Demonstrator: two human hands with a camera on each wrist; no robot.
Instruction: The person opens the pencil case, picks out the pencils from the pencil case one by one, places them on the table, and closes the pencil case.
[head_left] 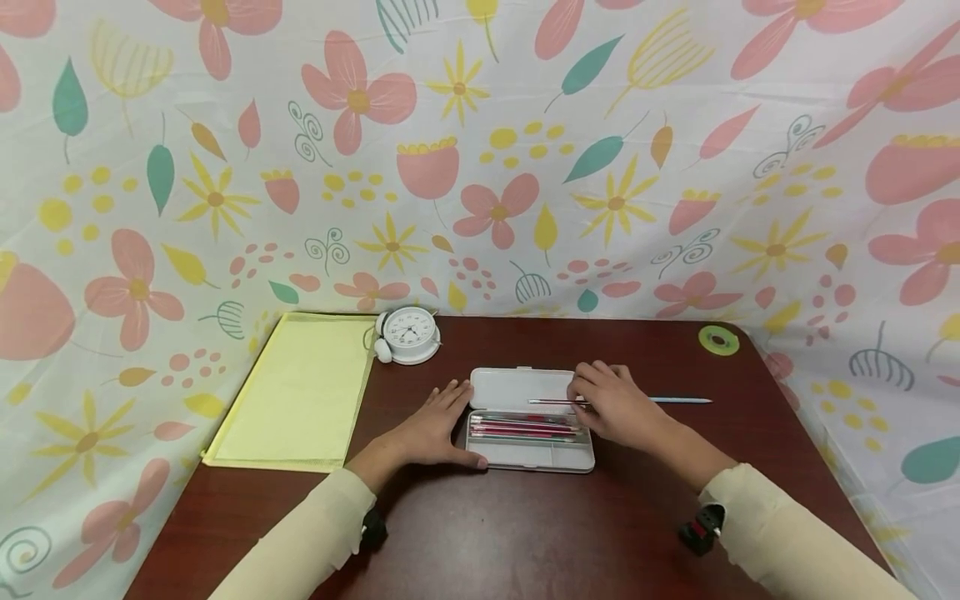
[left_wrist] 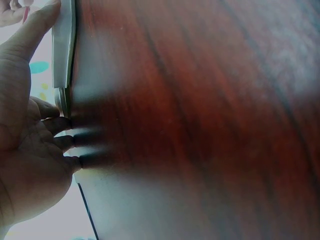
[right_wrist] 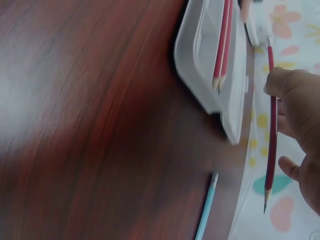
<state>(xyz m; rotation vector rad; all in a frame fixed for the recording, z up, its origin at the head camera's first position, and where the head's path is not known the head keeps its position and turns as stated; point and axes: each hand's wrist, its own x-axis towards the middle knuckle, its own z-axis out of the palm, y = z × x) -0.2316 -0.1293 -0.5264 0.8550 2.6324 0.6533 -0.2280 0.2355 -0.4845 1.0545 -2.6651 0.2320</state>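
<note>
A white pencil box [head_left: 570,457] lies unfolded on the table, with several pencils [head_left: 521,428], mostly red, in its near half. My left hand [head_left: 429,432] rests at the box's left side, fingers extended and thumb at the near left corner. In the left wrist view, that thumb lies along the box's side wall [left_wrist: 62,47]. Over the box's right end, my right hand [head_left: 617,407] pinches a dark red pencil [right_wrist: 272,135] between thumb and fingers. Its sharpened tip points away from the box in the right wrist view. A light blue pencil [head_left: 686,400] lies on the table right of the box.
A white alarm clock [head_left: 410,336] stands at the back, beside a yellow mesh zip pouch [head_left: 292,392] on the left. A green ring-shaped roll [head_left: 718,340] lies in the far right corner. Patterned cloth [head_left: 480,167] hangs behind the dark wooden table [head_left: 480,533].
</note>
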